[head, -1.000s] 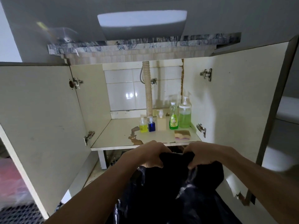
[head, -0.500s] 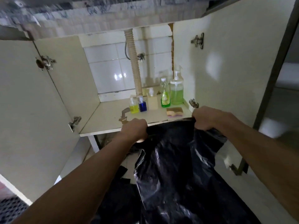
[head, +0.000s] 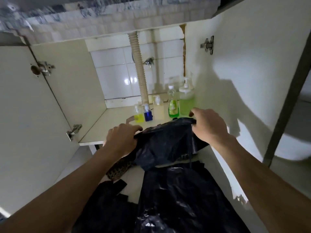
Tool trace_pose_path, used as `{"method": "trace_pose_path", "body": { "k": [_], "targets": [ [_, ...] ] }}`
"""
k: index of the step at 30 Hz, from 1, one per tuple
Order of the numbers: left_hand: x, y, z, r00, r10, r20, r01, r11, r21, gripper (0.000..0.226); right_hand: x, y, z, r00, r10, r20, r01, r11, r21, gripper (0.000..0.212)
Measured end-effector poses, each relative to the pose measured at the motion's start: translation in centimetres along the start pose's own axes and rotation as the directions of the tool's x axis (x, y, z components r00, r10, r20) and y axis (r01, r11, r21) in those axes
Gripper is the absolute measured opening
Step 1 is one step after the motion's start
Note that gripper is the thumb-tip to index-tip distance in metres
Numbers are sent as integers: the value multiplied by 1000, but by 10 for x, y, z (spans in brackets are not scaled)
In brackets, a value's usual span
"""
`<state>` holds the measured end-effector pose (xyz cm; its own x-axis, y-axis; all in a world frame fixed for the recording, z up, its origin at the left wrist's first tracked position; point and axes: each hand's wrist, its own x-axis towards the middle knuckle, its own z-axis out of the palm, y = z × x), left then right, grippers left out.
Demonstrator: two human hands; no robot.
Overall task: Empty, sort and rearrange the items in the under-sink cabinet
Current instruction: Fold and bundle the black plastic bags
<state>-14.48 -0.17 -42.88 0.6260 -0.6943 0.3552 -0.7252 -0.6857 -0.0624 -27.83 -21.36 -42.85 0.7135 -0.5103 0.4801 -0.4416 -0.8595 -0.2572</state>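
1. Left hand (head: 122,139) is gripping the left edge of the black plastic bag (head: 165,143), just in front of the drain hose (head: 139,73).
2. Bottles are standing in a row at the drain hose's foot: yellow bottle (head: 139,113), blue bottle (head: 148,113), pale pump bottle (head: 158,107), green dish-soap bottle (head: 173,105), large green pump bottle (head: 186,100).
3. Right hand (head: 208,126) is pinching the bag's right edge, right of the drain hose.

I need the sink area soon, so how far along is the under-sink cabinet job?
Seemingly late stage. Done: five bottles stand in a row at the back right of the cabinet shelf, from the small yellow bottle to the large green pump bottle. In hand: left hand and right hand both grip a black plastic bag at the shelf front. Left: placing that bag; more black plastic lies below.
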Motion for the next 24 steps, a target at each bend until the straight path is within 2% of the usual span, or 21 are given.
{"method": "trace_pose_path", "body": {
  "k": [2, 5, 8, 10, 12, 14, 15, 19, 21, 24],
  "targets": [
    [-14, 2, 0, 982, 66, 176, -78, 995, 62, 36, -10, 6, 0, 996, -54, 67, 55, 998, -23, 28],
    [-32, 6, 9, 899, 117, 422, -146, 989, 38, 41, -35, 18, 8, 959, -115, 258, 135, 989, -63, 14],
    [-55, 15, 32, 801, 106, 589, -146, 989, 21, 50, -66, 34, 23, 822, -141, 551, 234, 967, -101, 12],
    [-76, 24, 53, 768, 129, 627, -146, 989, -24, 51, -85, 43, 34, 707, -120, 697, 301, 943, -143, 13],
    [-99, 31, 79, 751, 160, 641, -161, 985, -57, 48, -102, 51, 48, 625, -111, 772, 358, 920, -157, 16],
    [-121, 34, 106, 744, 176, 645, -169, 983, -73, 46, -118, 52, 65, 557, -98, 824, 428, 885, -184, 12],
    [-133, 35, 120, 736, 173, 654, -160, 984, -80, 48, -127, 53, 76, 527, -91, 845, 457, 869, -191, 17],
    [-175, 34, 166, 662, 132, 738, -94, 991, -92, 62, -161, 57, 112, 422, -38, 906, 510, 836, -203, 22],
    [-192, 36, 181, 636, 115, 763, -62, 993, -98, 62, -176, 68, 131, 370, 44, 928, 501, 832, -239, 37],
    [-213, 44, 197, 593, 107, 798, -21, 993, -118, 69, -199, 84, 153, 245, 183, 952, 487, 826, -284, 65]
  ]
}}
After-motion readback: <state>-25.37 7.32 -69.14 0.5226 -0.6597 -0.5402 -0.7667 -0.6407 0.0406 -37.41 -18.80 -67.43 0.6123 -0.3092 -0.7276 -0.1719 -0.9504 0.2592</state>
